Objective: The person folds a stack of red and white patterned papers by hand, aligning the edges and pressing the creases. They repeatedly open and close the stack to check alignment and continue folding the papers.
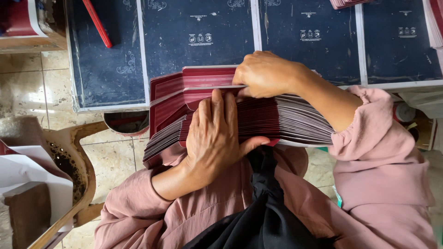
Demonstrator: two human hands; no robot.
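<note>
I look down at my own two hands, and both are on a thick fanned stack of dark red, striped, flat cardboard pieces point(277, 121) that rests on my lap, against the pink blouse point(383, 161).

The long axis of the stack runs left to right across the picture, a little lower at the left end, where the pieces spread out like a fan. My left hand point(217, 138) lies flat on top of the stack near its middle, fingers stretched forward and thumb hooked around the near edge, so it presses and clamps the pieces rather than making a fist. My right hand point(264, 74) is at the far edge, curled closed over the upper pieces, which stand a little raised there; the fingertips are hidden behind the cardboard, so I cannot tell how many pieces it pinches.

So the stack lies directly under the left hand and just on the near side of the right hand. The left hand is nearer to the fanned end.

Beyond the stack lie large dark blue printed sheets with white borders point(198, 41), with a red stick point(97, 23) on them. At the left is a wooden chair point(85, 170) on the tiled floor point(27, 87).
</note>
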